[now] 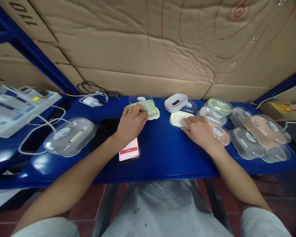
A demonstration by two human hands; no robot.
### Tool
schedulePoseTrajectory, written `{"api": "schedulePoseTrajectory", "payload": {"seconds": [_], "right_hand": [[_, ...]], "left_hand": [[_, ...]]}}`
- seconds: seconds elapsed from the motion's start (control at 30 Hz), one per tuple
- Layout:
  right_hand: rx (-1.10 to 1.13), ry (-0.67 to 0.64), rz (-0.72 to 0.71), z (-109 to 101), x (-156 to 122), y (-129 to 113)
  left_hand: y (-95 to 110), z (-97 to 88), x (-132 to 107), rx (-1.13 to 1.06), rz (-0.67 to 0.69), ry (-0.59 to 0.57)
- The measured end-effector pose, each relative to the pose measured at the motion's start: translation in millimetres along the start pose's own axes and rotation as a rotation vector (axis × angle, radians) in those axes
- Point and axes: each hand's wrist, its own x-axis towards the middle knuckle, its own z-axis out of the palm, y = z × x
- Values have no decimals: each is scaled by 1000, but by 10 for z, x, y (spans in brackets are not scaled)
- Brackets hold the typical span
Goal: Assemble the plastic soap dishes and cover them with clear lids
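My left hand [134, 120] is closed on a pale green oval plastic dish [150, 106], its fingers curled over the near side. Under the dish lies a cream oval base [155, 114], with a clear lid [135, 98] carrying a round label just behind. My right hand [199, 128] grips the near right edge of another cream oval base [177, 118], fingers on top and thumb along the front. Beyond that base, a white oval dish with a slot [176, 102] leans beside a clear lid [190, 107]. My right fingertips are partly hidden.
Lidded oval boxes in green [219, 105], grey [246, 141] and peach [267, 128] are grouped at the right, some stacked. A lit phone [128, 150] lies near my left forearm. Further left are a lidded box [70, 136], a white charger [91, 100] and power strips [22, 112].
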Motion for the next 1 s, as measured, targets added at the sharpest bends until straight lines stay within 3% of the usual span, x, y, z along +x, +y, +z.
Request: {"api": "schedulePoseTrajectory", "payload": {"seconds": [0.13,0.23,0.3,0.4,0.53,0.63,0.73,0.87,1.0], "right_hand": [[62,-8,-135,94,64,-135],[18,96,-77,69,120,-144],[-21,193,27,-28,99,-49],[13,258,114,-199,-71,288],[119,25,148,-186,-348,868],[138,-103,165,-57,-385,1018],[197,-85,62,-56,-292,825],[467,-85,-254,-234,-171,397],[485,-70,-295,-276,-203,192]], "left_hand": [[2,0,-16,0,47,-24],[28,-14,-22,-69,96,-14],[58,-26,-26,-116,133,-9],[115,-41,-30,-140,166,-5],[156,-52,-25,-148,180,8],[131,-59,-17,-146,163,20],[103,-65,-13,-149,160,23],[121,-71,-24,-169,216,3],[165,-85,-40,-191,264,-23]]}}
